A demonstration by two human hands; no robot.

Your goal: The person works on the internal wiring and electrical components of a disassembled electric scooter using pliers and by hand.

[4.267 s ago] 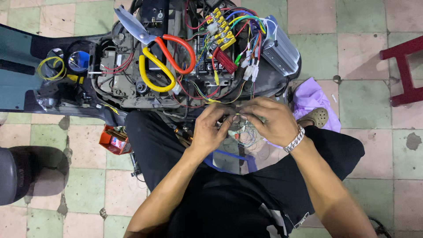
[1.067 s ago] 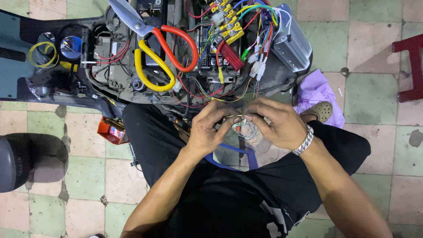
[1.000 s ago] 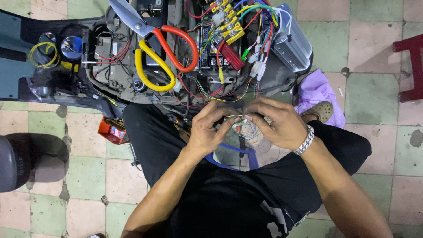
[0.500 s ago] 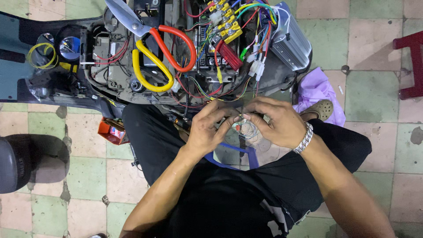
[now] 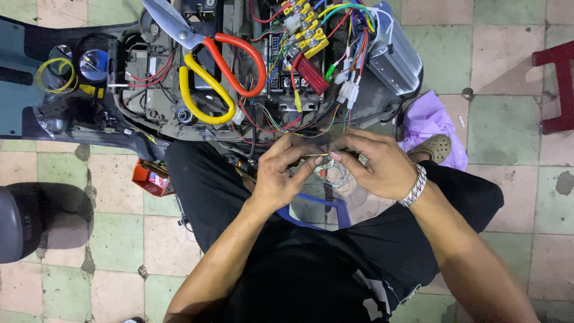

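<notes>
Shears (image 5: 209, 72) with one red and one yellow handle, lying on open wiring. Yellow terminal block (image 5: 306, 33) beside a grey finned box (image 5: 391, 57). Lilac cloth (image 5: 430, 125) on tiled floor (image 5: 508, 119). Red stool (image 5: 556, 84) at right. Orange box (image 5: 152, 178) by a dark seat (image 5: 24, 221).

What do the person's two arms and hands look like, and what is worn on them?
Both forearms are bare, with no sleeves and no gloves in view. The right hand has a silver metal link bracelet around its wrist. The left hand wears nothing that I can see, neither a ring nor a watch. The person wears black clothing.
</notes>
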